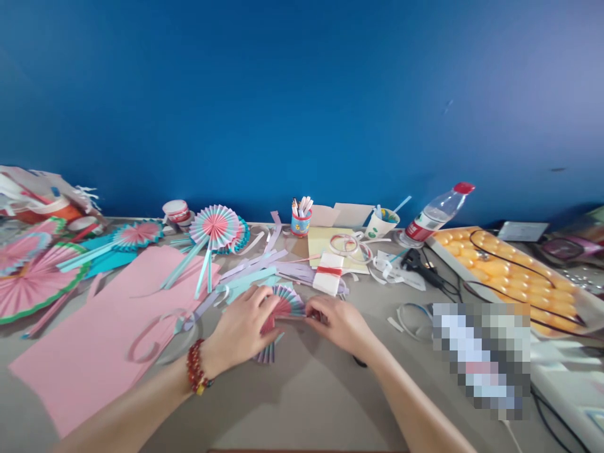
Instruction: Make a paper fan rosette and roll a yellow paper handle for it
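Between my hands, low over the grey table, a small pleated paper fan (289, 302) in pink, purple and pale blue is partly spread. My left hand (248, 324) covers its left side, fingers bent over the folds, and some pleats stick out beneath the palm. At the fan's right edge, my right hand (337, 321) pinches the paper between thumb and fingers. A red beaded bracelet (195, 367) circles my left wrist. Just beyond the hands lie purple paper strips (295, 272) and a white card wound with red thread (329, 272).
Finished-looking paper fans (214, 228) and pink paper sheets (117, 314) cover the left. A pencil cup (301, 223), paper cup (381, 223) and water bottle (431, 217) stand along the blue wall. Rightward are a glue gun (418, 264), cables and a tray of yellow beads (509, 270).
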Motion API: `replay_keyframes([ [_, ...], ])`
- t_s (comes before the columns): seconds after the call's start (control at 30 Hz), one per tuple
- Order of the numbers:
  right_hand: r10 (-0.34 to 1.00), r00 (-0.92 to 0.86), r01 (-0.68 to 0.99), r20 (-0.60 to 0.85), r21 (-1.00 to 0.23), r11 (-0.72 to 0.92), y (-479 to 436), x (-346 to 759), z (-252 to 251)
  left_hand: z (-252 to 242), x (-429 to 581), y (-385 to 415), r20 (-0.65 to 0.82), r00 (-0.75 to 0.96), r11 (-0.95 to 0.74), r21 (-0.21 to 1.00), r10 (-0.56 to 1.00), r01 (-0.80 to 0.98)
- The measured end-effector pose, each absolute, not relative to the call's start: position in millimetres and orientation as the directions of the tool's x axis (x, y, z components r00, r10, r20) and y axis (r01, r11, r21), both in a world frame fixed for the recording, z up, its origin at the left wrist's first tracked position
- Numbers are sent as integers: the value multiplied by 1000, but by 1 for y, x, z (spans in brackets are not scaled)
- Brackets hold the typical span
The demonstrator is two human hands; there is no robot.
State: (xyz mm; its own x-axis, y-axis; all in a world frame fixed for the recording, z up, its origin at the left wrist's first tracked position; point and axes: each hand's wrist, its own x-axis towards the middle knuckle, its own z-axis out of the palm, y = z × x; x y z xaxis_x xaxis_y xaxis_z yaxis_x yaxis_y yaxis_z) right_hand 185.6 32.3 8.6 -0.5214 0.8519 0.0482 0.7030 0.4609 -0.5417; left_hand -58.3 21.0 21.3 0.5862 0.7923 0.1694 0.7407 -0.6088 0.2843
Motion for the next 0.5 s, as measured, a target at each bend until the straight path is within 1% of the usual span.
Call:
replay_keyframes([
  [0.1,847,-529,707,54,-524,474,32,185,5,27,-38,27,158,695,-706,287,702,648],
  [0.2,855,-511,718,84,-505,479,31,186,2,22,-20,34,174,735,-748,286,655,599],
  [0.33,862,-495,728,114,-487,483,31,189,3,13,-11,43,205,707,-721,374,677,583],
  [0.5,878,-468,771,101,-438,461,31,188,6,7,-11,46,234,656,-670,489,718,558],
])
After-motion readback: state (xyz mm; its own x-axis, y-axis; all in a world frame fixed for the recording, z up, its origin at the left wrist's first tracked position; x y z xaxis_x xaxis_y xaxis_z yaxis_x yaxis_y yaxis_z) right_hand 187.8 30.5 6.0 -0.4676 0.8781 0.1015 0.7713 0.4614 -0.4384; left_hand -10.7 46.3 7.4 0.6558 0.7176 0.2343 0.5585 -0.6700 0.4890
